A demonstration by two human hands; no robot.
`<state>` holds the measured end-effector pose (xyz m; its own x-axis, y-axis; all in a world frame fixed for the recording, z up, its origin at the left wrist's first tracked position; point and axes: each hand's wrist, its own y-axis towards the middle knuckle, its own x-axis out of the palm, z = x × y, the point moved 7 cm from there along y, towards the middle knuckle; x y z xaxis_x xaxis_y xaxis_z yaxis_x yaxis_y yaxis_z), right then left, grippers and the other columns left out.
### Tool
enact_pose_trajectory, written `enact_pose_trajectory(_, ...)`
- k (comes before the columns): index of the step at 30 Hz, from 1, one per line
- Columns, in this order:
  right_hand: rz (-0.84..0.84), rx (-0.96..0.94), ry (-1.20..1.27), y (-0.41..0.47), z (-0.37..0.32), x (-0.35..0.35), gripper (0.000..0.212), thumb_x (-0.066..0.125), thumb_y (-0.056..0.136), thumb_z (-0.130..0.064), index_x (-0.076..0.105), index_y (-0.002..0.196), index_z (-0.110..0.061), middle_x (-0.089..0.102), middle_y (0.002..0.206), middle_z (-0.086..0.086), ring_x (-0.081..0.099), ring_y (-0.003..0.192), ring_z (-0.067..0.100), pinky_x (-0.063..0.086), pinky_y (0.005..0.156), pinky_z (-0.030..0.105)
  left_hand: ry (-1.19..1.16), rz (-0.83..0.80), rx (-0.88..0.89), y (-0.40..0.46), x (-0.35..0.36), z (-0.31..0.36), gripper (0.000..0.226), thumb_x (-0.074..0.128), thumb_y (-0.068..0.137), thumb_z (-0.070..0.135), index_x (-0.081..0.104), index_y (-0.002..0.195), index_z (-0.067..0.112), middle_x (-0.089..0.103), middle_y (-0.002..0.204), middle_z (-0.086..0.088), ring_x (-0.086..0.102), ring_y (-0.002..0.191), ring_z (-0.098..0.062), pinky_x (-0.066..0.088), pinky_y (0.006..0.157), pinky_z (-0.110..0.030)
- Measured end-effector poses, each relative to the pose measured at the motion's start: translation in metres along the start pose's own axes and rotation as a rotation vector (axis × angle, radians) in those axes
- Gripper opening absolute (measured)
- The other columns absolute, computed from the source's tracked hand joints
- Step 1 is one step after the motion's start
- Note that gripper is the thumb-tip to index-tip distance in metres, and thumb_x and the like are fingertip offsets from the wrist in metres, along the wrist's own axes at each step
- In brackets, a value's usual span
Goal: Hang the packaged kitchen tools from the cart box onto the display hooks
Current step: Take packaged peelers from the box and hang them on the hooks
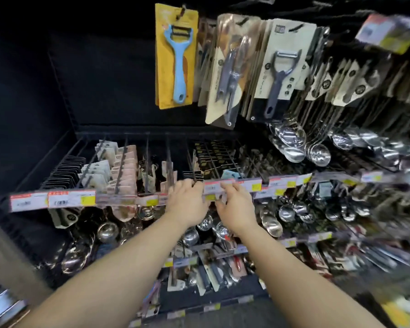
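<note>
1. Head view: both hands, left hand (187, 200) and right hand (232, 204), are held close together at the price strip (223, 185).
2. What is pinched cannot be told.
3. No cart box is seen.
4. Each pack's hole should be lined up with a hook (168, 159) and slid on slowly.

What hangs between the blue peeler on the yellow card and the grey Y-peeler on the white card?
In the head view, a carded grey tool, tilted, hangs between the blue peeler and the grey Y-peeler.

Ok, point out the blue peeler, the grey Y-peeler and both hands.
blue peeler (178, 67), head view, mid handle.
grey Y-peeler (276, 86), head view, handle.
left hand (187, 200), head view, back.
right hand (237, 204), head view, back.
</note>
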<state>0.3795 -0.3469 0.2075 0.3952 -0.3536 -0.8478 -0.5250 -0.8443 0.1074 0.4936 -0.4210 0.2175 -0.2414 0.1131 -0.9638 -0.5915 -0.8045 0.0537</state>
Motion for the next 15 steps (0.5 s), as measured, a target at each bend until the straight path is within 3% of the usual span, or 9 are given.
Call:
enact_pose_trajectory(2, 0.014, 0.046, -0.037, -0.017, 0.032, -0.009, 0.053, 0.06, 0.093, -0.028, 0.049, 0.144, -0.02, 0.05, 0.144, 0.011, 0.041, 0.135, 0.03, 0.032, 0.11, 0.035, 0.005, -0.033, 0.041, -0.005, 0.016, 0.028, 0.056, 0.053, 0.098, 0.048, 0.044, 0.145, 0.019, 0.043, 0.148, -0.009, 0.036, 0.138, -0.031, 0.028, 0.114, -0.04)
enact_pose_trajectory(6, 0.019, 0.18, -0.063, -0.057, 0.105, -0.041, 0.052, 0.058, 0.094, -0.028, 0.048, 0.144, -0.021, 0.044, 0.149, 0.009, 0.035, 0.14, 0.029, 0.03, 0.112, 0.033, 0.039, -0.095, 0.166, -0.017, 0.055, 0.102, 0.056, 0.054, 0.097, 0.048, 0.045, 0.144, 0.02, 0.046, 0.146, -0.01, 0.04, 0.138, -0.032, 0.032, 0.113, -0.041)
enact_pose_trajectory(10, 0.033, 0.323, -0.079, -0.106, 0.197, -0.079, 0.053, 0.058, 0.092, -0.028, 0.049, 0.145, -0.022, 0.043, 0.149, 0.009, 0.038, 0.138, 0.029, 0.036, 0.111, 0.035, 0.048, -0.161, 0.313, -0.04, 0.101, 0.199, 0.051, 0.054, 0.096, 0.051, 0.05, 0.137, 0.021, 0.05, 0.14, -0.008, 0.044, 0.133, -0.031, 0.035, 0.109, -0.039)
enact_pose_trajectory(15, 0.058, 0.479, -0.164, -0.188, 0.312, -0.135, 0.054, 0.062, 0.089, -0.032, 0.052, 0.141, -0.022, 0.054, 0.136, 0.009, 0.048, 0.129, 0.031, 0.041, 0.104, 0.035, 0.061, -0.271, 0.466, -0.085, 0.154, 0.329, 0.048, 0.055, 0.094, 0.052, 0.054, 0.128, 0.017, 0.053, 0.134, -0.011, 0.048, 0.128, -0.033, 0.039, 0.104, -0.041)
